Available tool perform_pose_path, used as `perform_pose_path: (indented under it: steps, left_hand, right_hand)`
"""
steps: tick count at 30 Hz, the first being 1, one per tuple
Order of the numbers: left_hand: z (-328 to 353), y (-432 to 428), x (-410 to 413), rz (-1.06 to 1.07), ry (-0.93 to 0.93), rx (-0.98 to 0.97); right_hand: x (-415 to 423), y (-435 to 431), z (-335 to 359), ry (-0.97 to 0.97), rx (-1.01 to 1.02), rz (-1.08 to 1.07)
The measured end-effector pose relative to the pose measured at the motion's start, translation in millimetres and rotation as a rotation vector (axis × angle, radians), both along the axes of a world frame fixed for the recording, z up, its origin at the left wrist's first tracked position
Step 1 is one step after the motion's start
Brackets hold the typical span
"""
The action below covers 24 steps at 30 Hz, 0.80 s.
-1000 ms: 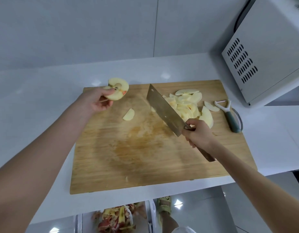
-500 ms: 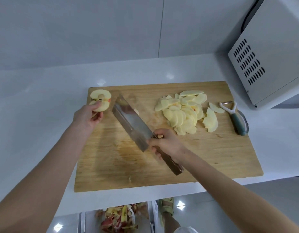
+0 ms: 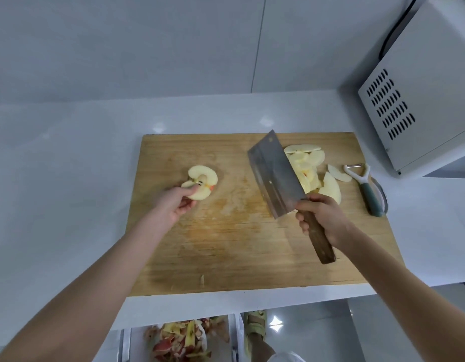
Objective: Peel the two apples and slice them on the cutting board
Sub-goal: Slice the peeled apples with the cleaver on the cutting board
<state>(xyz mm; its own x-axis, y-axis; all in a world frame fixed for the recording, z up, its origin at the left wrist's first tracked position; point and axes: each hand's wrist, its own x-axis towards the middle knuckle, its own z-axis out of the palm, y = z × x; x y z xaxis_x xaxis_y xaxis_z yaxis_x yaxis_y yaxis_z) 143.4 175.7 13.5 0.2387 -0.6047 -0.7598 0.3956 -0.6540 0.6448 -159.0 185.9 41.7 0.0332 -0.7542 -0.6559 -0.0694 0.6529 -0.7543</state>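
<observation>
**1 core piece on the left, 1 cleaver over the heap on the right**

Head view, the only 1 we have, looking down on 1 wooden cutting board (image 3: 239,244) lying on a white counter (image 3: 69,165). There are 2 hands in play.

The left hand (image 3: 175,205) is out over the left part of the board, its fingertips pinched on 1 apple piece (image 3: 202,184). It is pale and peeled, with the seeds showing and a small patch of red skin at its edge. Whether it rests on the wood or hangs just above it, I cannot tell.

Over to the right hand (image 3: 321,218): its fingers are curled tight round the brown wooden handle of 1 cleaver (image 3: 273,178). The broad blade is tilted, with its tip towards the far edge of the board. It hides part of the heap of apple slices (image 3: 307,165) on the board's far right. They overlap too much for a true count, though 2 lie apart on the heap's right side.

Just beyond them, 1 peeler (image 3: 367,189) with a green handle lies at the board's right edge. There is 1 small scrap (image 3: 202,279) near the front edge.

At top right stands 1 white microwave (image 3: 422,100), vents facing us. Below the counter, 1 bin holds red and yellow peels (image 3: 179,338), and beside it is 1 sandalled foot (image 3: 256,327).
</observation>
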Motion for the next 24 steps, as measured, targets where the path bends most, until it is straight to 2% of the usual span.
perform_pose_path:
  steps: [4, 9, 12, 14, 16, 20, 24]
  left_hand:
    - [-1.5, 8.3, -12.0, -0.173, -0.057, -0.019]
    - [-1.2, 21.8, -17.8, -0.36, -0.328, -0.105]
    - [-4.6, 27.4, -16.6, -0.449, -0.433, -0.163]
    - [-5.3, 28.2, -15.0, -0.466, -0.432, -0.159]
    - [-3.8, 27.7, -13.3, -0.405, -0.29, -0.103]
    - [4.1, 34.3, -11.9, -0.141, 0.182, 0.006]
    - [7.3, 41.2, -13.8, -0.072, 0.326, -0.061]
  right_hand:
    - [3.2, 8.9, 9.4, 0.031, -0.065, 0.055]
    - [24.6, 32.2, 15.1, 0.268, -0.238, 0.269]
    - [36.4, 45.0, 13.4, 0.278, -0.259, 0.3]
    - [43.7, 52.4, 14.8, 0.244, -0.267, 0.29]
    - [49.5, 57.9, 18.8, 0.203, -0.269, 0.27]
    - [59.3, 61.3, 30.0, 0.072, -0.204, 0.197]
    - [69.5, 60.6, 40.5, -0.083, -0.045, 0.098]
